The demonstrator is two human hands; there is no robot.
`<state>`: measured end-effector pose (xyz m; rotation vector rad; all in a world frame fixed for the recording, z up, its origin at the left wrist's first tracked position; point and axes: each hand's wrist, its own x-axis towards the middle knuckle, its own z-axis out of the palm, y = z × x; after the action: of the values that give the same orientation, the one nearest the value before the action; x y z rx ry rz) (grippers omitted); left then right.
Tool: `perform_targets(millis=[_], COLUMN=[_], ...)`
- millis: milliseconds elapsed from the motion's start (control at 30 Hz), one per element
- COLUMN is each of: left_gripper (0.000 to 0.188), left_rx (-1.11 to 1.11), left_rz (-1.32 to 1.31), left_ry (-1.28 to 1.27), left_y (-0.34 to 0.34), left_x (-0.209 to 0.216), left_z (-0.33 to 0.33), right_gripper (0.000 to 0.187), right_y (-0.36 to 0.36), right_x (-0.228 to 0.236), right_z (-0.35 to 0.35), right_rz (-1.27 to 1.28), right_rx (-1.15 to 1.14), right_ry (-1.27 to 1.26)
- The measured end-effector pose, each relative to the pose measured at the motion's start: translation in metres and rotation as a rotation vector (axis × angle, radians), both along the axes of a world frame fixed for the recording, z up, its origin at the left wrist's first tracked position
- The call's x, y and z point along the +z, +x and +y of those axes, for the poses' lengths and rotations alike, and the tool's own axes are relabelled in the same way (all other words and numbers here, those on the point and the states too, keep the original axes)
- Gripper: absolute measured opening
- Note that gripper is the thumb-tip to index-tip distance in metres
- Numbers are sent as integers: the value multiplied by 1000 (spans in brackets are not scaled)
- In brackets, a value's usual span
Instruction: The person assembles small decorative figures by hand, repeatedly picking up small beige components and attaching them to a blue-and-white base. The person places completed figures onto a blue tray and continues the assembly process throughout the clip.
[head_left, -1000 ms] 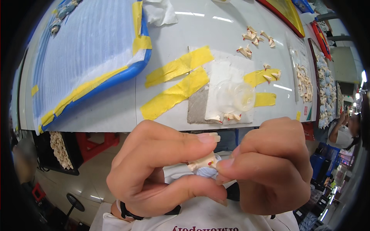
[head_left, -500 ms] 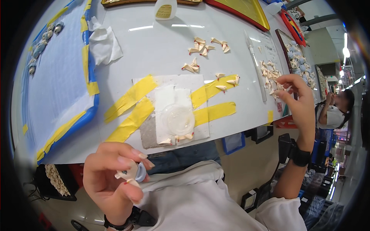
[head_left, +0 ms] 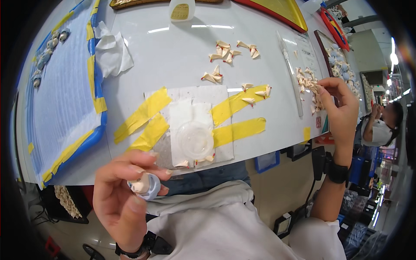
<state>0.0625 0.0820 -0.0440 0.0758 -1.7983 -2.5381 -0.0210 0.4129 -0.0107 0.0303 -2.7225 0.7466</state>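
My left hand holds a small cream figurine head with a light-blue cap between thumb and fingers, just off the table's front edge. Over at the right, my right hand is pinched at the edge of a pile of small cream pointed pieces; its fingertips hide what is between them. A round translucent dish sits on white paper on a grey board. A few red-tipped cream pieces lie at the dish's near edge.
Yellow tape strips flank the board. More red-tipped pieces lie farther back. A blue-edged padded tray with several figurine heads fills the left, beside a crumpled white tissue. A clear pen-like tool, bottle and yellow-red tray lie beyond.
The figurine head has turned in my left hand, and the red-tipped piece by my thumb no longer shows. My right fingers have closed in on the pile.
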Motion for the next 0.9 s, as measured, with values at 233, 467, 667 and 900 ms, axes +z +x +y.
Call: perform_targets(millis=[233, 467, 667, 900], left_gripper=[39, 48, 38, 53], left_rx=[-79, 27, 239, 185], left_rz=[81, -29, 13, 35], left_ry=[-36, -50, -7, -119], left_y=[3, 4, 6, 12], left_x=[-5, 1, -2, -3], left_z=[-4, -5, -44, -52], right_gripper=[9, 15, 16, 15], right_y=[2, 15, 36, 41], right_x=[8, 17, 27, 24], right_z=[0, -14, -32, -59], right_rz=[138, 167, 133, 155], right_rx=[-53, -46, 77, 79], right_ry=[70, -1, -345, -267])
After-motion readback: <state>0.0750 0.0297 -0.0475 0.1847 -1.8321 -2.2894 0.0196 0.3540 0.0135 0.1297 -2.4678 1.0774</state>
